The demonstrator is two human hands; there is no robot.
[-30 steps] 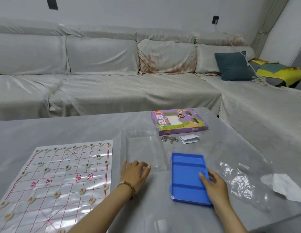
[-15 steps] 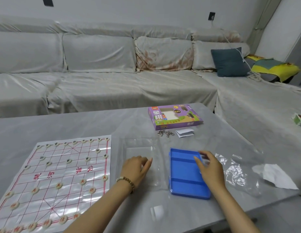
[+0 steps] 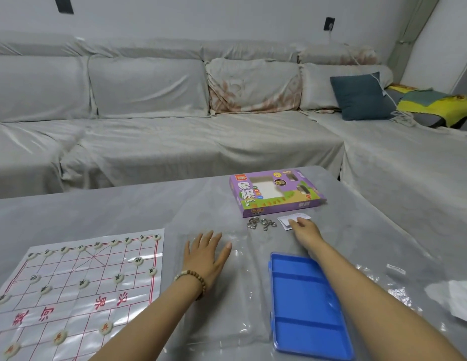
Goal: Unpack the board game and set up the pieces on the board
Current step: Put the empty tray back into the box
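Grip check: left hand [image 3: 205, 254] flat on clear tray [image 3: 242, 295]; right hand [image 3: 302, 229] on paper slip [image 3: 285, 222], can't tell if pinching. Risk imo: forearm could shove blue tray [image 3: 302, 303] off surface [image 3: 122, 204].

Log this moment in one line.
left hand: flat on clear plastic tray | right hand: on white folded paper slip, grip unclear | round cream pieces: set on red-lined board

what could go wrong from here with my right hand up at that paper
The right hand touches the paper beside the metal rings; pulling it may scatter them.
That forearm crosses the far corner of the blue tray and may nudge it.
The left hand lies flat on the clear tray next to the board; a shove left could disturb the pieces.
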